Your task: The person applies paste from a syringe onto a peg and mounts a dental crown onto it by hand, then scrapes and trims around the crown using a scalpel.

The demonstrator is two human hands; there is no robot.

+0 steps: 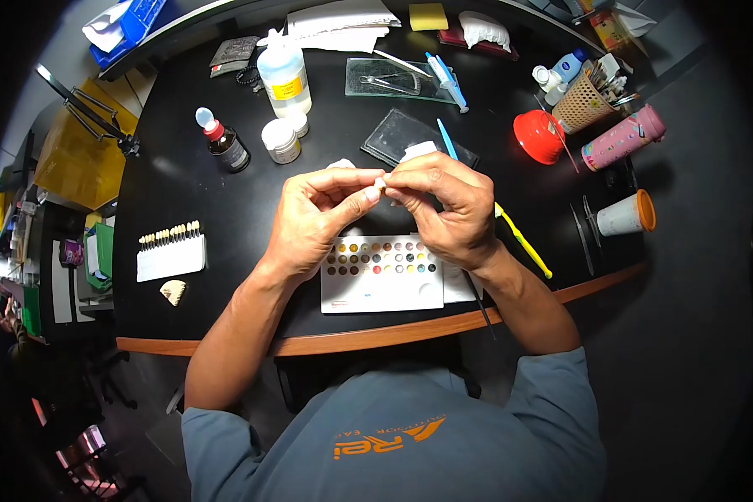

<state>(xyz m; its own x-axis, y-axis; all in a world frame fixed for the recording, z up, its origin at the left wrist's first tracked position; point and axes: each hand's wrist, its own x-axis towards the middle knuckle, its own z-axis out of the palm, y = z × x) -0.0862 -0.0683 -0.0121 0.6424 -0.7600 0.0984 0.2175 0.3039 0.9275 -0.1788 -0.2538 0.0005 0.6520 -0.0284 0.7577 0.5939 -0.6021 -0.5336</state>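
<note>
From the head view, I hold a small whitish piece (381, 185) raised between both hands over a black worktop (247, 205). My left hand (309, 213) pinches it between thumb and index finger, the other fingers curled in. My right hand (448, 205) meets it from the other side, thumb and fingers drawn close together at the tips. Beneath my wrists lies a white palette (382, 297) with rows of coloured wells. To my left, a row of tooth-shaped tabs (169, 236) stands in a white holder (171, 258), a cream-coloured wedge (173, 292) just beside it. Farther back stand a dark bottle (228, 152) with a red collar and a clear bottle (283, 75) with a yellow label. To my right are a yellow-handled tool (525, 243) and a red bowl (537, 136).
</note>
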